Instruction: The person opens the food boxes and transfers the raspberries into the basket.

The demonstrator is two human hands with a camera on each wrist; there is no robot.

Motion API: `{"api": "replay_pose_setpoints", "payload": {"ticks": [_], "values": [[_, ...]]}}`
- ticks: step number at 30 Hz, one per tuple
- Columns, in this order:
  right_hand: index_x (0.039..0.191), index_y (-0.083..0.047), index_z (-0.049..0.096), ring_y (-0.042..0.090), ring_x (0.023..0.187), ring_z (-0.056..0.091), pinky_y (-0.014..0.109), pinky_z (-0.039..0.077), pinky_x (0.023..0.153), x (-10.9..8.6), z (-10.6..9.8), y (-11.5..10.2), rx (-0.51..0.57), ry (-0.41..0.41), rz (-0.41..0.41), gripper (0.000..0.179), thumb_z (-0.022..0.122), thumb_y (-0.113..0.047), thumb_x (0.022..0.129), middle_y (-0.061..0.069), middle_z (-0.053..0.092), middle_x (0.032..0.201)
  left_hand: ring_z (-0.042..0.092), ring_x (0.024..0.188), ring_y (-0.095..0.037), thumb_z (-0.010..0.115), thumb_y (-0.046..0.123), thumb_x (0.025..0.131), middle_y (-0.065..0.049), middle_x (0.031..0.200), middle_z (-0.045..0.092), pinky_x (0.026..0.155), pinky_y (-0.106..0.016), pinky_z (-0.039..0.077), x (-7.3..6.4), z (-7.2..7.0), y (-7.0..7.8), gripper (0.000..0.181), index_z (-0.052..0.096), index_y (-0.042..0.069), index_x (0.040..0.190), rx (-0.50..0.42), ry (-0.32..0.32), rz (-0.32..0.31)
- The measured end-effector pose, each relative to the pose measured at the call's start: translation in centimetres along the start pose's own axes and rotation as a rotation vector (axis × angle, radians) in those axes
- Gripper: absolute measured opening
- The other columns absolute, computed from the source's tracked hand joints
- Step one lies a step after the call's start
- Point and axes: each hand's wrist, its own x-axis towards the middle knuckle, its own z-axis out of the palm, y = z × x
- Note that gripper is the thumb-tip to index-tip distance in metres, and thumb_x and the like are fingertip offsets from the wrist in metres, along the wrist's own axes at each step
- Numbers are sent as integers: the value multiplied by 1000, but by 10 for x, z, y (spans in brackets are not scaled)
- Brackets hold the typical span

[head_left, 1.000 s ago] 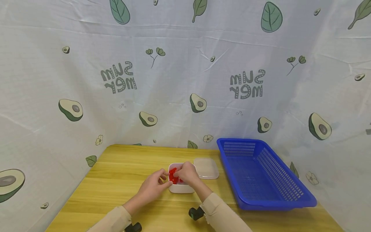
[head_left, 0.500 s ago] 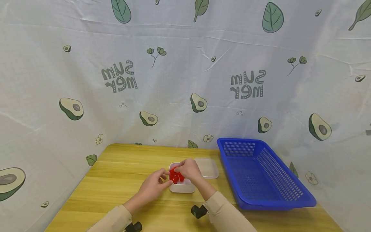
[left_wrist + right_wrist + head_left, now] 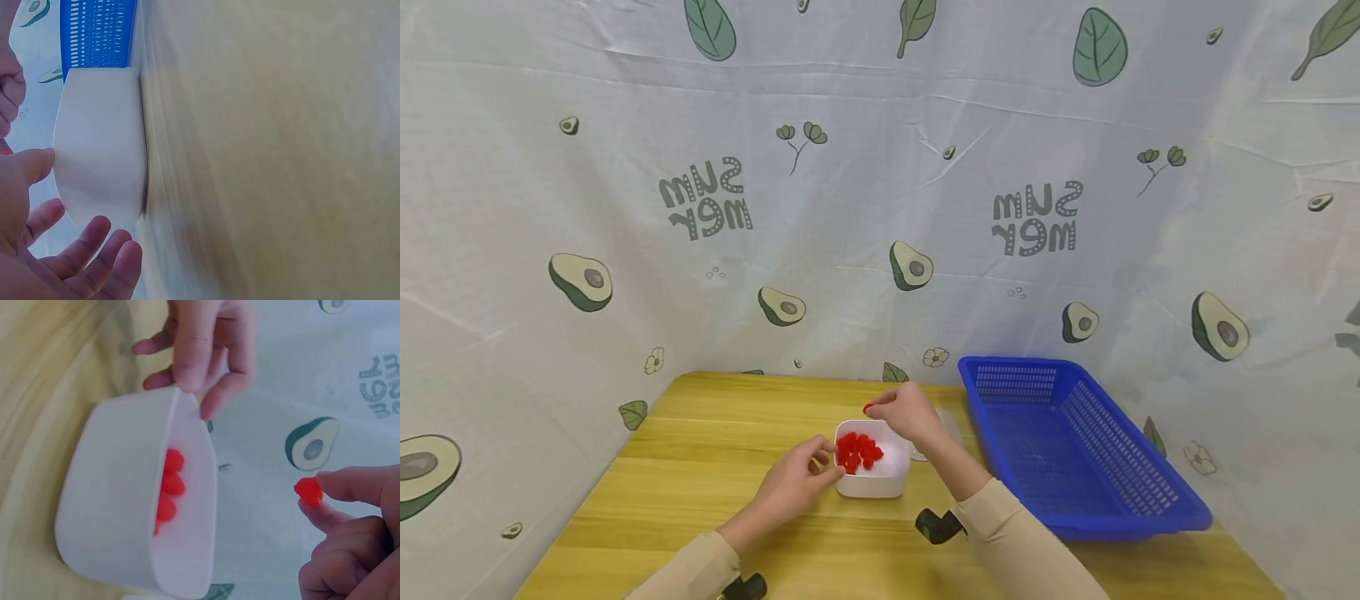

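A white open-topped box [image 3: 871,486] stands on the table with several small red lumpy pieces [image 3: 856,450] gathered toward its left side. My left hand [image 3: 796,479] is at the box's near left corner, thumb and index fingertips touching the rim from outside. Its other fingers spread loosely, as the left wrist view shows. Beyond the box's far rim, my right hand [image 3: 907,411] pinches one small red lumpy piece [image 3: 309,491] between thumb and index finger, the other fingers folded. The right wrist view shows this piece apart from the box.
A translucent lid [image 3: 951,425] lies right of the box, partly hidden by the right hand and wrist. A big blue perforated basket [image 3: 1075,467] stands on the right side of the wooden table [image 3: 730,417]. Behind hangs a white avocado-print curtain [image 3: 842,208].
My right hand has come up out of the box and moved beyond its far rim with one red piece, uncovering the pieces inside. The left hand has stayed at the box's corner.
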Motion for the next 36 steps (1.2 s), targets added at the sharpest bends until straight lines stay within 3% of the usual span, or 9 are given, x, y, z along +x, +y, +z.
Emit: {"api": "replay_pose_setpoints", "payload": {"ticks": [12,14,16,18,21,25,29,31,36], "values": [[100,-5,78,31,109,61,54,49,99,0,-49,-6,3,18,20,18,73,-19,91,12,71,110,58,89,-17,74,33,92,0,104,66,73,-33,48,1,2,0,25,63,18,109,7,11,-10],[102,-6,79,27,102,60,47,51,92,1,-58,-6,-4,25,27,18,73,-20,91,12,70,112,58,89,-17,74,33,92,0,104,66,73,-33,48,1,2,1,26,64,18,109,7,14,-10],[104,-8,79,20,79,56,37,51,73,3,-68,-4,-11,27,40,20,73,-21,91,11,70,110,58,88,-16,74,32,92,0,104,66,72,-33,48,1,2,1,26,64,17,110,10,16,-4],[107,-7,78,14,61,44,29,40,55,6,-77,-2,-11,27,36,22,73,-21,91,13,69,108,58,88,-16,74,33,92,0,104,66,72,-33,47,1,2,1,26,64,18,110,9,17,-4],[111,-6,77,11,46,24,26,25,44,9,-91,5,8,15,37,25,72,-20,92,12,69,103,57,87,-16,74,33,92,0,103,66,72,-33,47,0,2,1,25,63,18,109,9,14,-3],[117,-7,75,10,40,21,26,25,41,14,-107,16,28,-6,52,28,69,-21,94,2,65,79,57,86,-16,74,33,92,1,101,66,72,-33,47,1,2,-1,27,64,17,110,8,8,-7],[127,-5,69,11,39,22,26,25,41,19,-121,26,32,-28,65,34,66,-21,97,-5,39,53,57,85,-16,74,35,92,1,101,65,70,-33,46,1,3,-2,29,64,17,112,15,6,-2],[130,-4,67,11,39,23,26,26,42,20,-127,30,37,-31,74,36,64,-20,98,-6,32,50,57,85,-15,74,35,91,2,101,65,70,-32,46,1,3,-3,30,64,17,113,13,7,-3],[134,-1,63,10,40,26,26,28,43,27,-141,41,58,-32,106,39,63,-19,100,-6,36,53,56,84,-15,74,35,91,2,100,65,69,-32,46,2,3,-3,29,64,18,112,12,12,4]]}}
